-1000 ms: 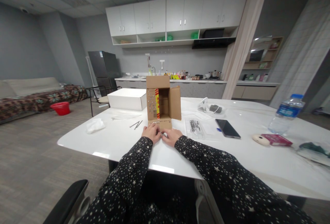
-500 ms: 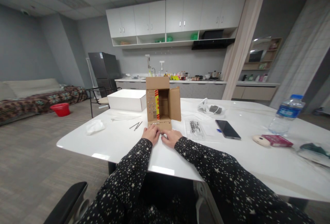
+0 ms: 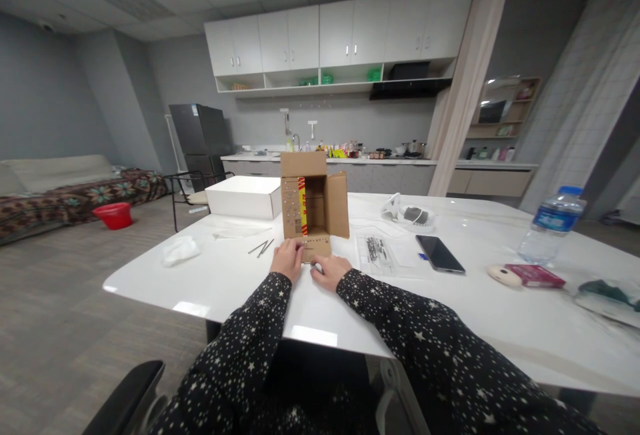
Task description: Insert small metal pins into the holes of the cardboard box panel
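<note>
A brown cardboard box (image 3: 315, 205) lies with its opening towards me, its flaps spread up, sideways and down onto the table. Small shiny pieces dot the left flap (image 3: 291, 203), which also bears a red and yellow strip. More small marks run in a row along the front flap (image 3: 316, 248). My left hand (image 3: 287, 259) rests on that flap's left side, fingers stretched out over it. Close by the flap's front edge, my right hand (image 3: 331, 271) has thumb and forefinger pinched together; whatever is between them is too small to name.
Thin dark rods (image 3: 261, 247) and a crumpled white tissue (image 3: 180, 250) lie to the left, before a white box (image 3: 244, 196). On the right are a clear case of small parts (image 3: 376, 253), a phone (image 3: 440, 253), a maroon box (image 3: 535, 275) and a water bottle (image 3: 553, 225).
My left hand has shifted slightly onto the front flap, and my hands are a little farther apart. The view has tilted slightly; the box keeps its place on the table.
</note>
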Motion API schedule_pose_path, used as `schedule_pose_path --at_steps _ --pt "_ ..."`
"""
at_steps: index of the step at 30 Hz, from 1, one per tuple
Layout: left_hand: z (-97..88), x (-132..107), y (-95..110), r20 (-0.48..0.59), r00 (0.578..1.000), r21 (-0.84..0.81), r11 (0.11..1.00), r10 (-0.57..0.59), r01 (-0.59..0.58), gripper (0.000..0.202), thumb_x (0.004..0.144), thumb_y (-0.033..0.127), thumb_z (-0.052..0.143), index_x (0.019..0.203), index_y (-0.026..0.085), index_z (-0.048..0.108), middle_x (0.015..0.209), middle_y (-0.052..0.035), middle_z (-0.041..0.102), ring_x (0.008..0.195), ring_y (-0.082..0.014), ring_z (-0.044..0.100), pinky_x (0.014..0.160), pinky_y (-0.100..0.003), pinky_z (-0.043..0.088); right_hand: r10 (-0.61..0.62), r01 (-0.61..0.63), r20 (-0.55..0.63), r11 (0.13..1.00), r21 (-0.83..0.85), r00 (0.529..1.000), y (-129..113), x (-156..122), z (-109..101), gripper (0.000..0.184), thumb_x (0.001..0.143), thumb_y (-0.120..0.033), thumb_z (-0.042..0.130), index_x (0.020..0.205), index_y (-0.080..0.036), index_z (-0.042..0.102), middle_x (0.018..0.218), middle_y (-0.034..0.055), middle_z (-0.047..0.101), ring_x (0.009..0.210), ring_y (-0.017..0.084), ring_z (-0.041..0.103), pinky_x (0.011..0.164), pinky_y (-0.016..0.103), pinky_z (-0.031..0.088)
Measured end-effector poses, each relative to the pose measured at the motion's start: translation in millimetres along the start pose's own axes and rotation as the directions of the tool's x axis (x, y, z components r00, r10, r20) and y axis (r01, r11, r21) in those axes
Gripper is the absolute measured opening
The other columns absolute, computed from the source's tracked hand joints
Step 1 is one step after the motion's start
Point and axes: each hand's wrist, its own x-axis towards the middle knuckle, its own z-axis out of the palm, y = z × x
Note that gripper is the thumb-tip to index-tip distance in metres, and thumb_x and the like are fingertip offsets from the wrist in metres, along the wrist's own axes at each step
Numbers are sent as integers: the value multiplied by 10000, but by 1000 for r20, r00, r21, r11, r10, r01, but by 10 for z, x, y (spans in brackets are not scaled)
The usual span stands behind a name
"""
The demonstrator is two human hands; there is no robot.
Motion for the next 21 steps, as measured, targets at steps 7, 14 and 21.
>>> schedule_pose_path --at_steps 7,14,21 --pt "-13 19 2 -144 987 -62 995 65 -75 160 869 260 431 926 190 562 923 -67 591 894 -185 551 830 -336 399 -3 3 20 1000 -2 1000 0 -2 -3 373 863 -459 358 1115 -286 571 961 41 673 842 198 611 684 283 375" --pt "45 20 -27 -239 959 -15 987 151 -159 142 861 245 464 917 194 585 869 -55 595 845 -188 563 779 -340 392 -18 18 -3 1000 1 1000 14 20 37 369 854 -454 358 1100 -289 577 933 38 676 820 205 612 668 289 378" --pt "82 15 -26 -206 961 26 983 183 -182 155 873 254 443 922 197 580 894 -57 599 868 -193 562 785 -341 386 -15 15 8 1000 7 1000 3 28 37 368 857 -444 362 1116 -290 573 940 37 675 826 201 612 684 291 385"
